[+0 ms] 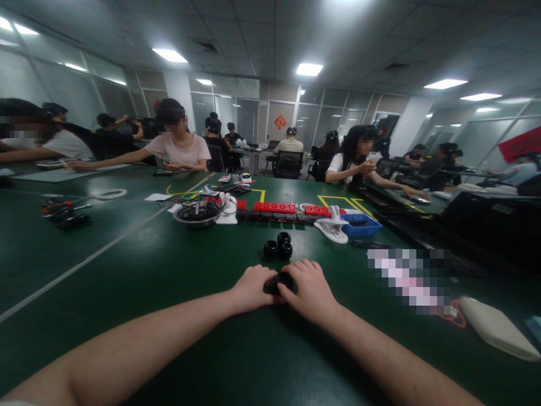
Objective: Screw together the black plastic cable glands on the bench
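You are bracing a black cap (278, 280) on the table (147, 265), left hand (252, 288) and right hand (310, 287) curled tight around it

The left forearm (160, 332) and right forearm (380, 361), both bare, stretch from the near edge of the table (127, 254) toward its middle, converging. The left hand (252, 288) and right hand (310, 290) lie knuckles up, fingers curled inward, fingertips nearly meeting, wrists held low.
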{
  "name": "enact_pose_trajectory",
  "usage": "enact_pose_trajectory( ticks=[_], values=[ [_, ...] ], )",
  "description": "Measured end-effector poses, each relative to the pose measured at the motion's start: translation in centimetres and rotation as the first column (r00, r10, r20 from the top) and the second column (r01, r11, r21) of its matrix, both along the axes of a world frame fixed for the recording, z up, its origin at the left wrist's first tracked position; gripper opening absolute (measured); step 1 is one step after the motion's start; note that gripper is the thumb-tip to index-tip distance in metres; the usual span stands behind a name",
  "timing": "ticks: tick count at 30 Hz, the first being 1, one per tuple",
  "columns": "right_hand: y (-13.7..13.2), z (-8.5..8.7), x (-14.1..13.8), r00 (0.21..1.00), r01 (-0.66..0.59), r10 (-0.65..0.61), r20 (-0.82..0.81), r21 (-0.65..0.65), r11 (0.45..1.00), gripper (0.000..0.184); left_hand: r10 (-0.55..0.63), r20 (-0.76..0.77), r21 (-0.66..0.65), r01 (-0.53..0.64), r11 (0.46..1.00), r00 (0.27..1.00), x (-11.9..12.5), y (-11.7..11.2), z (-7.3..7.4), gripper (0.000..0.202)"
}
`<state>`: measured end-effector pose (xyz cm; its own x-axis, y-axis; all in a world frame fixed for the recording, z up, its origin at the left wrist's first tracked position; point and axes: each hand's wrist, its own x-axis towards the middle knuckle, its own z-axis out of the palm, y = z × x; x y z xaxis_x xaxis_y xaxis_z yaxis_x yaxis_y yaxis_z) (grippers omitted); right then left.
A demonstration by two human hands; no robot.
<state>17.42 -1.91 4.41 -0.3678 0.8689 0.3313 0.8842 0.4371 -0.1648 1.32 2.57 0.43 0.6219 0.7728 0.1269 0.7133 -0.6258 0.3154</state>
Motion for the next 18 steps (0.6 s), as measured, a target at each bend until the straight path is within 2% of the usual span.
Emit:
enact_pose_trajectory(
  ticks=[11, 18],
  values=[
    [-0.5, -1.0, -0.4, 0.957, -0.267, 0.269, -0.106, 0.028, 0.963, 0.034, 0.017, 0.005, -0.008, -0.017, 1.0, 1.0, 0.0, 0.3, -0.5, 0.028],
    [-0.8, -1.3, -0.4, 0.937, -0.339, 0.343, -0.073, 0.062, 0.939, 0.019, 0.014, -0.009, -0.013, -0.014, 1.0, 1.0, 0.0, 0.3, -0.5, 0.031]
  ],
)
